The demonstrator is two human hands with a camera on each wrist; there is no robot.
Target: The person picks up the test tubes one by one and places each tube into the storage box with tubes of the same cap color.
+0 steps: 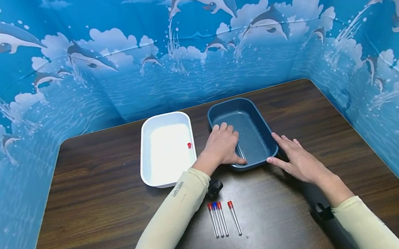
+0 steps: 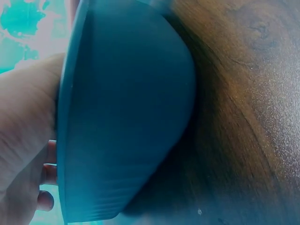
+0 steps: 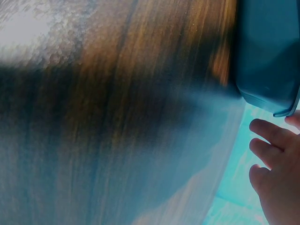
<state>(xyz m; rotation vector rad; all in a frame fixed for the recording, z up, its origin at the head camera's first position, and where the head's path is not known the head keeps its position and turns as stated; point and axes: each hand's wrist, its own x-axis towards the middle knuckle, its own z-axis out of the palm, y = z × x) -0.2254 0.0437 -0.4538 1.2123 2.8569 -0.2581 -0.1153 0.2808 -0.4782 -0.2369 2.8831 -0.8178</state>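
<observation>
A dark blue tray (image 1: pixel 254 133) stands on the table between the hands. The left hand (image 1: pixel 221 147) reaches over its left side, thumb spread from the fingers near the front left corner. Beside that thumb a clear tube (image 1: pixel 241 151) lies in the tray, its upper part hidden by the hand. In the left wrist view, fingers (image 2: pixel 45 200) show past the rim. With fingers extended, the right hand (image 1: pixel 300 160) touches the tray's front right corner. Three capped tubes (image 1: pixel 218 220), two red and one blue, lie side by side on the table; another red-capped tube (image 1: pixel 235 218) lies apart.
Left of the blue tray stands a white tray (image 1: pixel 165 147) with a red-capped tube (image 1: pixel 189 146) along its right wall. The brown wooden table (image 1: pixel 91 213) meets a blue dolphin-print curtain (image 1: pixel 137 86) at the back and sides.
</observation>
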